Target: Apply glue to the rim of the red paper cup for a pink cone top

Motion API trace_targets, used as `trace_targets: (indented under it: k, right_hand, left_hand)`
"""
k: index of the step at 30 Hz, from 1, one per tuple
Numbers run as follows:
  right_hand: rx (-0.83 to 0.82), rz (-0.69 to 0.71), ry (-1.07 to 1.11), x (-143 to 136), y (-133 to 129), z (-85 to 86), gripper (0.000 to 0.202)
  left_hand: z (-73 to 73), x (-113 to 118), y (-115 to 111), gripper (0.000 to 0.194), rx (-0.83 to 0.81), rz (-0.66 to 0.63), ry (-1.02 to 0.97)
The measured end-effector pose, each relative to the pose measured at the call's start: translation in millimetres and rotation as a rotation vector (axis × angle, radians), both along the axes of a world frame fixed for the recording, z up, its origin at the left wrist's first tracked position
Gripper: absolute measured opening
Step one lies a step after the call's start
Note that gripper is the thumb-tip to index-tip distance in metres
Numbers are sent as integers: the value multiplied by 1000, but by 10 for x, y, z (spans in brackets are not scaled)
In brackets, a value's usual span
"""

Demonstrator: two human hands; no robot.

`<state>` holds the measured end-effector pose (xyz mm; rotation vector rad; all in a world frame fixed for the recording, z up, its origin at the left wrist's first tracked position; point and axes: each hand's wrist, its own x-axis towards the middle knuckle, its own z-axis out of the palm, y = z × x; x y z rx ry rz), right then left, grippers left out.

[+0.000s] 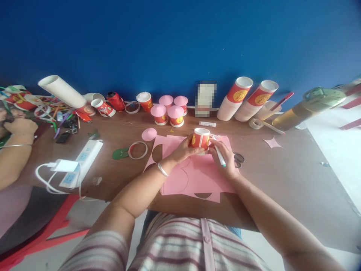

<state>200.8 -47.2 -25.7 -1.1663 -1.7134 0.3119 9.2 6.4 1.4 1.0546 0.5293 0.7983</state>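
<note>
My left hand [184, 149] is wrapped around a red paper cup [196, 140] with gold patterns and a white strip down its side. The cup is held a little above pink paper sheets [175, 184] marked with drawn circles and cut-outs. In my right hand [226, 158] is a white marker [219, 153] with a teal end, pointing back toward me. Its other end is by the cup's right side, where my fingers hide it. Scissors [239, 159] lie just right of that hand. A pink paper cone [149, 134] rests at the upper left of the sheets.
Several red cups with pink cone tops [176, 116] stand near the blue wall. Stacked paper cups [238, 94], a tape roll [256, 123] and a bottle [307, 107] are at right. Left are a power strip [88, 154] and a tape ring [138, 150]. Another person's hand [21, 126] works far left.
</note>
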Motion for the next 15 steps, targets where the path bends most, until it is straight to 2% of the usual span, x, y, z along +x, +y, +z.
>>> trace_targets:
  k: [3,6,11,13,15]
  right_hand:
    - [14,-3,16,19,-17,48,28]
    - [-1,-63,65,42,-33,109,25]
    - [-12,-140,224,48,-59,299,9]
    - [15,-161,163,42,-74,410,4]
    - [108,-149,1,31,-82,511,2]
  left_hand:
    - [-28,9,6,59,-37,17,26]
    - [-106,23,29,62,-55,67,51]
    - [-220,37,62,59,-62,139,34]
    - [-225,41,62,62,-41,130,31]
    - [-199,44,54,63,-16,110,28]
